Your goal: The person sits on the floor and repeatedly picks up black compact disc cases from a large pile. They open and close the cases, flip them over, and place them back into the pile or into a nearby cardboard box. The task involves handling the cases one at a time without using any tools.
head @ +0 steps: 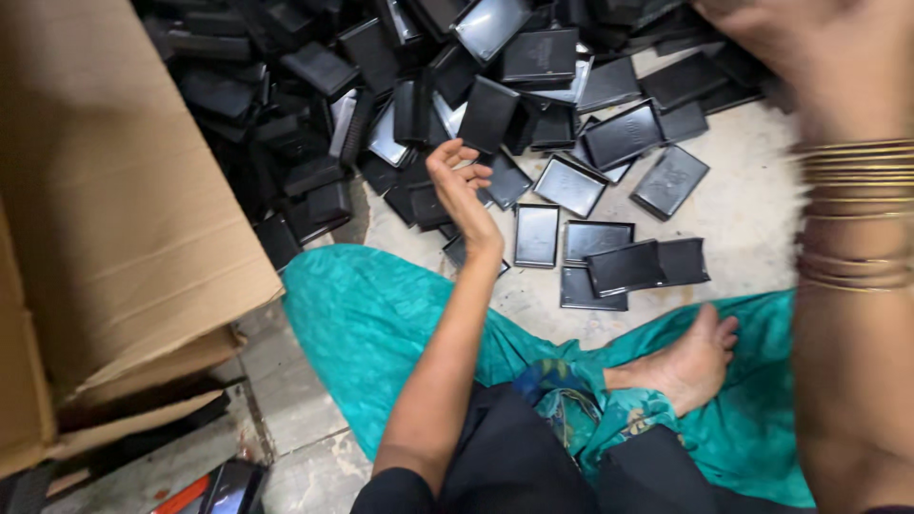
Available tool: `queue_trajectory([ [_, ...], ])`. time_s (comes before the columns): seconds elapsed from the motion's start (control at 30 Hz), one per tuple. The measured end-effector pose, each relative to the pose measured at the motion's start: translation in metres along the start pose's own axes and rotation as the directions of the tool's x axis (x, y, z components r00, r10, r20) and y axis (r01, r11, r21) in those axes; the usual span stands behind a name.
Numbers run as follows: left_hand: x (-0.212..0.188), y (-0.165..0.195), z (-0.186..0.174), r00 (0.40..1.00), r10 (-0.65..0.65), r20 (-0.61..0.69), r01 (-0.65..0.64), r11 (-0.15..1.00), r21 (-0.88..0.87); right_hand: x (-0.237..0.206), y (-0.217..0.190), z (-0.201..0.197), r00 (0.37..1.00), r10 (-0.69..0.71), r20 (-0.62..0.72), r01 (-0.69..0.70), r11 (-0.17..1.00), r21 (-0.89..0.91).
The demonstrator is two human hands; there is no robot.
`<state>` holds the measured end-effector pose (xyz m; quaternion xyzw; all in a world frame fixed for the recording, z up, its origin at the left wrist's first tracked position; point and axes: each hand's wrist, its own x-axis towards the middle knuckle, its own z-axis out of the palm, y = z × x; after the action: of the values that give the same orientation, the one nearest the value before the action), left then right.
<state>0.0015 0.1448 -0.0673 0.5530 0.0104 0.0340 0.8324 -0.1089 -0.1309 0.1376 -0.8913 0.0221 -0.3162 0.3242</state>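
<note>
My left hand (pixel 459 188) hovers palm-up with curled fingers apart, holding nothing, just over the near edge of a big pile of black plastic rectangular lids and trays (pixel 457 76) on the floor. My right arm, wearing several gold bangles (pixel 852 214), rises close to the camera on the right; my right hand (pixel 771 33) is blurred at the top right corner above the pile, and I cannot make out its fingers. Several single black trays (pixel 536 235) lie flat on the floor beside my left wrist.
A large brown cardboard box (pixel 105 219) stands at the left, its flap hanging open. My teal-clothed legs and bare foot (pixel 681 362) rest on the pale concrete floor (pixel 752 214). A red and black object (pixel 209 490) lies at the bottom left.
</note>
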Motion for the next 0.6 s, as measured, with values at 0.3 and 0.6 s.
queue_trajectory([
  [0.3,0.014,0.013,-0.011,0.988,-0.019,-0.153,0.011,0.998,-0.057,0.013,0.054,0.190,0.945,-0.174,0.277,0.236,0.949,-0.210],
  [0.6,0.040,0.045,-0.026,0.990,0.064,-0.125,-0.045,0.988,0.147,-0.036,0.067,0.151,0.942,-0.010,0.336,0.096,0.966,-0.240],
])
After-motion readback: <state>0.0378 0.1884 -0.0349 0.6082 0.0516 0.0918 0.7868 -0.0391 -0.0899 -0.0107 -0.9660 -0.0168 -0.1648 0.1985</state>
